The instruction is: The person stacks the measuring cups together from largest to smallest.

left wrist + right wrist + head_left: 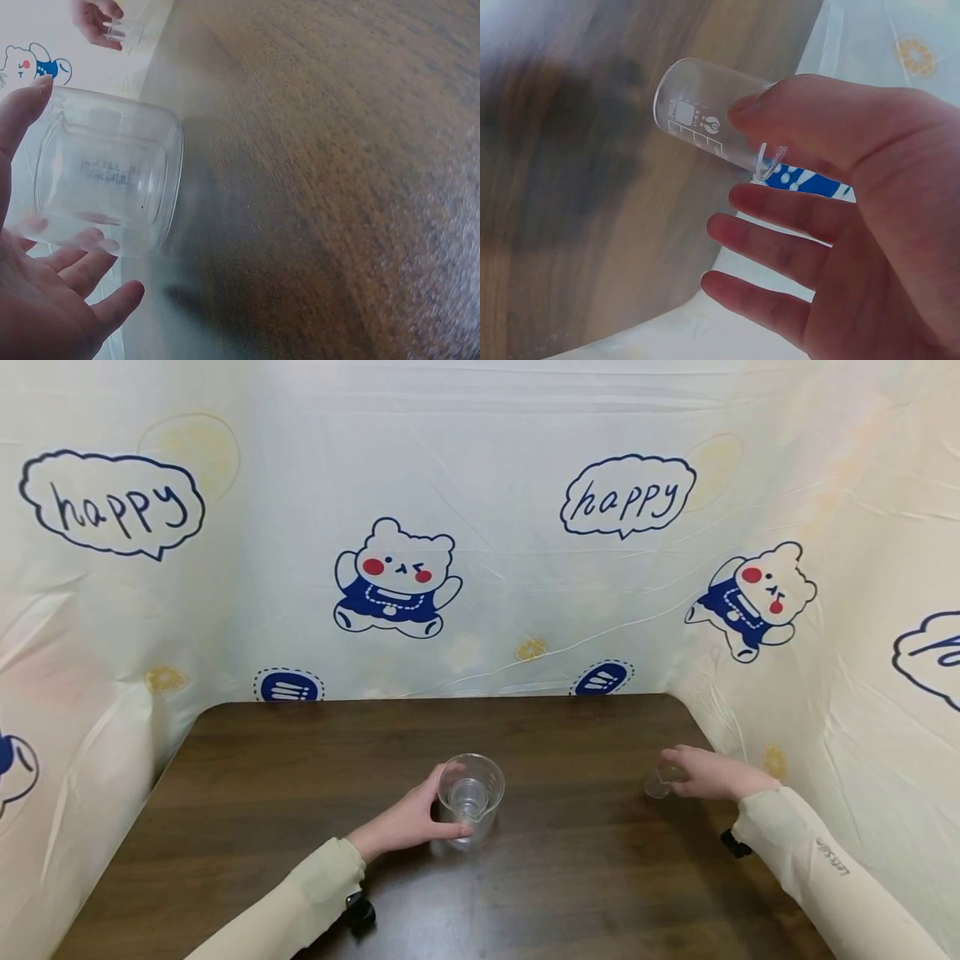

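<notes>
A large clear glass beaker (491, 789) stands on the table near the middle, with a smaller glass beaker (468, 797) nested inside it. My left hand (405, 818) holds the large beaker from the left, thumb on the near side and fingers round the far side. Toward the right edge of the table, my right hand (708, 774) pinches a small glass beaker (697, 116) near its rim. The thumb (780, 112) presses its wall, while several fingers stretch out below, apart from the glass. White graduation marks show on this small beaker.
The dark wooden table (300, 760) has rounded far corners. A pale printed curtain (510, 568) with cartoon bears surrounds it at the back and both sides. The right hand works close to the curtain's right side.
</notes>
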Tool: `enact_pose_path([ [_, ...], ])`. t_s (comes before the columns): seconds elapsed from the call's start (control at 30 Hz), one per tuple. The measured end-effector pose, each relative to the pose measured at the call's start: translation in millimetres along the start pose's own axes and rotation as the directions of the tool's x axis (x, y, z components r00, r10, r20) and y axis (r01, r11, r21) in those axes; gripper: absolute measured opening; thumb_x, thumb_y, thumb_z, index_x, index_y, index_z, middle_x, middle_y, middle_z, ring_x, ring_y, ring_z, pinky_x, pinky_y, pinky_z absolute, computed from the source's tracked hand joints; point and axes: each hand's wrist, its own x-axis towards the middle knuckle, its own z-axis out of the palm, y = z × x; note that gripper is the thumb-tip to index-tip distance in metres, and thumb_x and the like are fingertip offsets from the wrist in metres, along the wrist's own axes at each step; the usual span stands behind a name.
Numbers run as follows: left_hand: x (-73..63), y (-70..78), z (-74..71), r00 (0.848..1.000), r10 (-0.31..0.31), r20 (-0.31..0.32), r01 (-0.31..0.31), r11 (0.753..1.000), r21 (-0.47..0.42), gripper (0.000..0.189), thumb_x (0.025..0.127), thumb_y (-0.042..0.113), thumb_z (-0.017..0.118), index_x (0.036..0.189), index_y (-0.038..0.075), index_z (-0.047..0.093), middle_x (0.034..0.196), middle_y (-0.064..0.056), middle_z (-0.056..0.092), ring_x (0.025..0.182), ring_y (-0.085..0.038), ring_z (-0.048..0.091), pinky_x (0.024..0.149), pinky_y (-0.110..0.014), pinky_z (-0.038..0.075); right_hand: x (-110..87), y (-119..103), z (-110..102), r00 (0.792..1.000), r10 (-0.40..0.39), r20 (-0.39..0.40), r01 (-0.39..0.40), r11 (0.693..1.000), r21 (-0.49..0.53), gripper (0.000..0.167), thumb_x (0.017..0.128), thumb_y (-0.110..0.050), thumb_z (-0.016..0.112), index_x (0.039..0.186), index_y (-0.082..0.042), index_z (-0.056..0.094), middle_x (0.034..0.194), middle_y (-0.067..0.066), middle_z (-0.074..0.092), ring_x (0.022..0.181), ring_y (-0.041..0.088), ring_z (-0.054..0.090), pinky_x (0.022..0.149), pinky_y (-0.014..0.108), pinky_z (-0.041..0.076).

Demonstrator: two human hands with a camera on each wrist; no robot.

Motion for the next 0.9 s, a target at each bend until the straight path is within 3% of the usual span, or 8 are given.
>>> enact_pose_path([
  [0.13, -0.2, -0.4, 0.3, 1.0, 0.0, 0.001, 0.0, 1.0, -0.003, 0.098, 0.083, 0.041, 0.089, 0.157, 0.012, 0.032, 0.158, -0.006, 0.044, 0.139, -0.028, 0.049, 0.113, -0.054, 0.037, 1.1, -12.7, -2.9, 1.0, -0.015, 0.001, 0.015, 1.0, -0.013, 0.041, 0.092, -0.013, 0.076, 0.128, 0.004, 0.065, 0.129, 0.029, 0.062, 0.116, 0.043, 0.063, 0.099, 0.059, 0.05],
  [0.33, -0.4, -0.9, 0.4, 1.0, 0.003, -0.001, -0.003, 1.0, -0.003, 0.097, 0.083, 0.04, 0.089, 0.156, 0.011, 0.032, 0.158, -0.006, 0.045, 0.139, -0.028, 0.049, 0.113, -0.054, 0.037, 2.8, -28.3, -6.2, 0.996, -0.085, -0.024, 0.083, 0.994, -0.07, 0.033, 0.089, -0.01, 0.077, 0.119, -0.001, 0.067, 0.113, 0.016, 0.065, 0.1, 0.03, 0.068, 0.088, 0.049, 0.056],
  [0.63, -0.9, 0.1, -0.1, 1.0, 0.006, -0.002, -0.006, 1.0, 0.004, 0.097, 0.083, 0.04, 0.089, 0.156, 0.011, 0.033, 0.158, -0.006, 0.045, 0.138, -0.027, 0.049, 0.113, -0.054, 0.037, 2.5, -48.9, -12.1, 0.993, -0.118, -0.029, 0.115, 0.989, -0.094, 0.033, 0.09, -0.011, 0.079, 0.119, -0.003, 0.067, 0.113, 0.016, 0.066, 0.096, 0.028, 0.069, 0.087, 0.047, 0.058],
  [0.9, -0.4, 1.1, -0.9, 1.0, -0.005, 0.003, 0.005, 1.0, 0.006, 0.098, 0.082, 0.042, 0.089, 0.157, 0.011, 0.033, 0.158, -0.006, 0.045, 0.138, -0.027, 0.049, 0.113, -0.054, 0.037, 4.4, -62.8, -14.5, 0.985, -0.161, -0.058, 0.151, 0.977, -0.148, 0.033, 0.088, -0.011, 0.08, 0.118, -0.006, 0.067, 0.105, 0.006, 0.065, 0.09, 0.02, 0.067, 0.081, 0.042, 0.059],
])
